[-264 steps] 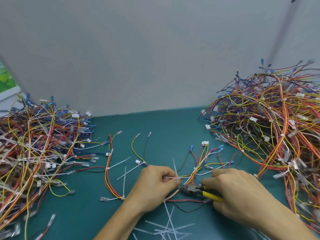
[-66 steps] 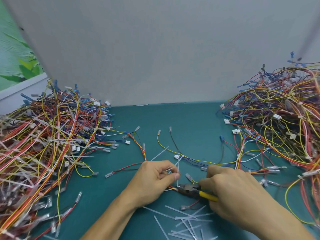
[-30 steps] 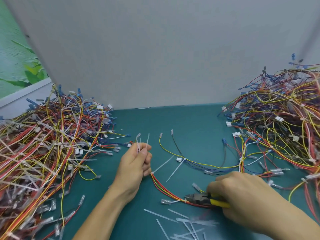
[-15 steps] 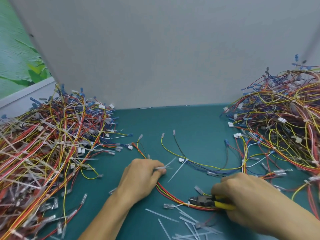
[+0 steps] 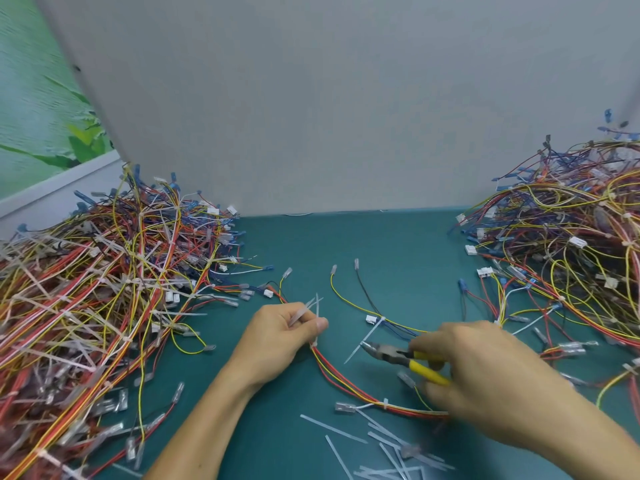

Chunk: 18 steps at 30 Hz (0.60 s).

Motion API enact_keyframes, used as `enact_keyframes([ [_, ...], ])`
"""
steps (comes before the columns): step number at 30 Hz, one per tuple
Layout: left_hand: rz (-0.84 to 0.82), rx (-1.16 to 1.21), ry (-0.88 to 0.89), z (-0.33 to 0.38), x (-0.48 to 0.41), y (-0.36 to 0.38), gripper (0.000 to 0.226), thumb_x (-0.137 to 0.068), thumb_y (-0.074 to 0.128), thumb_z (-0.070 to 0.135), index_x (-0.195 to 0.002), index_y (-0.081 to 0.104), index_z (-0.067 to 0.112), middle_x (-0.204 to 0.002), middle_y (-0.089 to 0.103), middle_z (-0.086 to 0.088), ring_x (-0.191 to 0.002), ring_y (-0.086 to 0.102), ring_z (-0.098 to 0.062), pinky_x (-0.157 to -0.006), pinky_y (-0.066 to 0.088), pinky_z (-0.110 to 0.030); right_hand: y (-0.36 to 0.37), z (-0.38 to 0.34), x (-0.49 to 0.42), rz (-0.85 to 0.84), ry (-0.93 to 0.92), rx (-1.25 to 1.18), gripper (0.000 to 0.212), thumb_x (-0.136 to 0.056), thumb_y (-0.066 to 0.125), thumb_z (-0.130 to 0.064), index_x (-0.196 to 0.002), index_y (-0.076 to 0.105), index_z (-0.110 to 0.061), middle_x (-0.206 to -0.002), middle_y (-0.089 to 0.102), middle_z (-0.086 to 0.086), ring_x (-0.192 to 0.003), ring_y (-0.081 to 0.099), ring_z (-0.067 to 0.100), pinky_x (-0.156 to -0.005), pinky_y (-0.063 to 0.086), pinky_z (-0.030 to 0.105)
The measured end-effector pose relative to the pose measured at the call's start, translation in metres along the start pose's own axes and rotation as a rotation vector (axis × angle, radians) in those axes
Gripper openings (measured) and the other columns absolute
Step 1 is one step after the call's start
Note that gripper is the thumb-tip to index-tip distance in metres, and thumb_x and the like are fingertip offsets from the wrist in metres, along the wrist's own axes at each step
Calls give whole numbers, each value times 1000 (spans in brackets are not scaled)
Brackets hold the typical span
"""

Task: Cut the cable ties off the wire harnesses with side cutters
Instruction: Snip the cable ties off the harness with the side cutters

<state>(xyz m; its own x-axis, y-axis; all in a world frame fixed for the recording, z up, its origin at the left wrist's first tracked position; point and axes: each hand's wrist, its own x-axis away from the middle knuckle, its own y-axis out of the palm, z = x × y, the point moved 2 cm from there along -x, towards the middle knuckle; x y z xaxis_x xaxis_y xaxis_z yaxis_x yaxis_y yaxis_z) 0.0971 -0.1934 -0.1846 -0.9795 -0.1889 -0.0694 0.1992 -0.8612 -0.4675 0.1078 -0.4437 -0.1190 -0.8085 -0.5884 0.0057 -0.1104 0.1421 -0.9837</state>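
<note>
Nearest, clear cut cable-tie strips (image 5: 381, 441) litter the teal worktop's (image 5: 398, 244) near edge. The right hand (image 5: 485, 375) grips yellow-handled side cutters (image 5: 398, 355), tip just beside a white uncut tie (image 5: 369, 334). The left hand (image 5: 280, 337) pinches the red-and-yellow wire harness (image 5: 401, 407) mid-worktop. Tangled harness piles occupy the left (image 5: 104, 289) and right (image 5: 571, 244) edges.

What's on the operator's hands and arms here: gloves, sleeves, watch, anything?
Nothing worn that shows. The left hand and right hand are bare: no gloves or rings visible. The left forearm and right forearm are bare to the frame edge, with no sleeves, watch or wrist strap. The right hand is motion-blurred, so small details there cannot be ruled out.
</note>
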Motion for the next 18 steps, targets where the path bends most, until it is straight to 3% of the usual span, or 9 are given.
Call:
enact_keyframes([
  [5,22,5,-10,-2,-1,-1,37,-75,64,48,-60,58,15,-49,35,8,-49,28,-12,-51,21,-28,23,-38,-20,-5,65,0,16,-84,50,-36,-93,54,-24,-93,55,-1,-96,57,29,-64,34,31],
  [8,38,-3,-7,-2,-2,-1,36,-75,64,48,-59,55,17,-49,31,10,-50,26,-12,-51,20,-28,36,-48,-26,-13,105,-26,10,-86,51,-35,-88,51,-25,-97,55,2,-96,57,29,-65,33,31],
  [11,40,-13,-2,-4,-1,-2,37,-74,64,49,-59,54,16,-48,30,10,-50,26,-11,-52,20,-29,40,-50,-30,6,131,-46,12,-84,52,-32,-82,44,-24,-88,45,1,-90,54,30,-65,32,32],
  [18,42,-8,-4,-3,-1,-2,36,-79,67,44,-59,54,16,-47,30,11,-49,26,-10,-52,20,-29,39,-51,-30,7,127,-52,11,-82,53,-30,-81,44,-23,-84,41,-1,-90,54,29,-63,32,31],
])
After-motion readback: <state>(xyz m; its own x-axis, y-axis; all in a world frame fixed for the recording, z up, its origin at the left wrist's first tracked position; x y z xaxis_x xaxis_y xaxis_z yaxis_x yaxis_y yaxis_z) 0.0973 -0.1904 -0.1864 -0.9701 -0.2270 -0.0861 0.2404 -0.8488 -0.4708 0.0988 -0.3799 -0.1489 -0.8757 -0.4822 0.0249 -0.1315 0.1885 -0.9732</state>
